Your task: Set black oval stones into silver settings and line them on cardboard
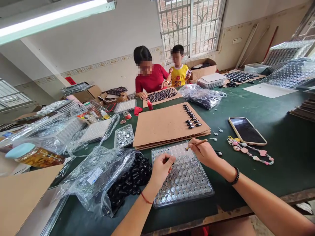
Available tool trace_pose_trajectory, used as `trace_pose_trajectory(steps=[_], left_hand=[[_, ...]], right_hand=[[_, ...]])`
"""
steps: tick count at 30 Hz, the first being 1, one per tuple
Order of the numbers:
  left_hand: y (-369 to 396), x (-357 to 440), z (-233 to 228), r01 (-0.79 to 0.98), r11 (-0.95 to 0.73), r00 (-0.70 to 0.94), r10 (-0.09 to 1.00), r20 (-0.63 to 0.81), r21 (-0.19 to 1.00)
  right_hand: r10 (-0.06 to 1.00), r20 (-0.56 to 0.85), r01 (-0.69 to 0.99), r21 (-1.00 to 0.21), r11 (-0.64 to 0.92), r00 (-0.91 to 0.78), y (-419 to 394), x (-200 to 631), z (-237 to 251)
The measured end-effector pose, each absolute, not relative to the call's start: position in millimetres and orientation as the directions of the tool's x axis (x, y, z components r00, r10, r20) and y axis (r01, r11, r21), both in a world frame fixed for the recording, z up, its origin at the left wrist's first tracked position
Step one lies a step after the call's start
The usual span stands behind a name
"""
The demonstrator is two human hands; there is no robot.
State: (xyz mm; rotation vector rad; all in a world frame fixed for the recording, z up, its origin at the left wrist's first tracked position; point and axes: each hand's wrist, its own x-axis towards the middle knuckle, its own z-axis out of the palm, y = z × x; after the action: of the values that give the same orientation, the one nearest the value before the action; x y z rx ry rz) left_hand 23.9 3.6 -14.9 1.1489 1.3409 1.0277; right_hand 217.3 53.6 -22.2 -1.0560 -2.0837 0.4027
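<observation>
My right hand [205,153] grips a thin wooden stick [200,143] between thumb and fingers, its tip hanging over the far edge of a clear plastic tray [197,186]. Rows of small round silvery pieces [185,180] fill most of that tray. Over its left side, my left hand [161,170] is closed in a pinch; what the fingers hold is hidden. Left of the tray, glossy black oval pieces [133,175] spill from a clear plastic bag [91,177]. Behind it, several black ovals [190,116] stand in lines on a stack of brown cardboard sheets [159,126].
A box of small metal discs [123,136] sits left of the cardboard. To the right lie a phone [247,131] and a beaded strap [256,157]. Across the green table [283,111], a person in red [154,78] works beside another in yellow [179,73]. A jar [34,154] stands left.
</observation>
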Motion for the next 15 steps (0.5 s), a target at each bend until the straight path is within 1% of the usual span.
trace_pose_trajectory(steps=[2, 3, 5, 6, 10, 13, 15], left_hand=[[1, 26, -15, 0.289, 0.029, 0.014, 0.999, -0.035, 0.957], [-1, 27, -15, 0.361, -0.051, 0.025, 0.999, 0.045, 0.931], [-4, 28, -15, 0.444, -0.180, 0.064, 0.983, 0.169, 0.878], [-4, 29, -16, 0.462, -0.223, 0.093, 0.975, 0.203, 0.858], [-2, 27, -21, 0.533, -0.299, 0.202, 0.953, 0.225, 0.791], [1, 24, -23, 0.611, -0.297, 0.198, 0.955, 0.222, 0.733], [3, 24, -22, 0.627, -0.266, 0.177, 0.964, 0.199, 0.733]], right_hand=[[0.755, 0.490, 0.512, -0.555, 0.656, -0.436, 46, 211, -22], [0.732, 0.493, 0.492, -0.542, 0.681, -0.470, 42, 207, -22], [0.682, 0.502, 0.454, -0.512, 0.730, -0.532, 34, 199, -23], [0.661, 0.508, 0.437, -0.498, 0.749, -0.553, 31, 196, -24], [0.604, 0.544, 0.401, -0.454, 0.796, -0.582, 25, 190, -28], [0.610, 0.550, 0.416, -0.447, 0.792, -0.571, 27, 192, -30], [0.617, 0.545, 0.425, -0.448, 0.787, -0.568, 28, 192, -30]])
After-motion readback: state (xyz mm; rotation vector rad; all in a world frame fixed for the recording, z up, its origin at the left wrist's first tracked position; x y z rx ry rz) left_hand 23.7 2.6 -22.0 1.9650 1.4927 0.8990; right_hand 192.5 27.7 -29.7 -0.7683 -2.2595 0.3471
